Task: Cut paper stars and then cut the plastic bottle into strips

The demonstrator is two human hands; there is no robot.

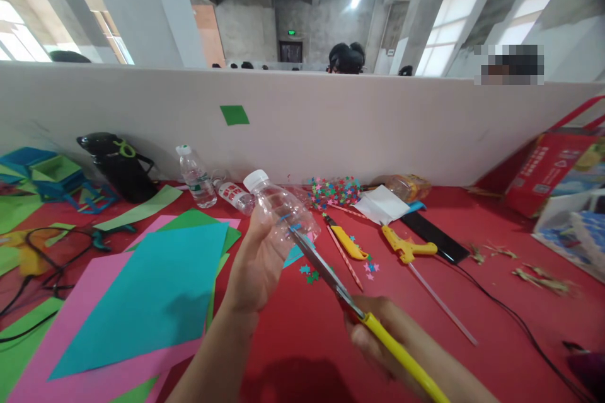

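Observation:
A clear plastic bottle (288, 204) with a white cap is tilted in the middle of the head view, and my left hand (259, 258) is closed around its near side. Blue marks show on the bottle's wall. My right hand (378, 330) grips a pair of scissors (331, 277) with yellow handles. The blades point up and left, and their tips reach the bottle at the blue marks. Whether the tips are inside the wall or only against it, I cannot tell. Part of the right hand's fingers is hidden behind the scissors.
On the red table (293, 334), coloured paper sheets (155, 296) lie left. A yellow utility knife (348, 243), a yellow glue gun (406, 245) with a cable and a black phone-like slab (435, 236) lie right. Behind are star confetti (333, 191), two bottles (196, 179) and a white partition (302, 129).

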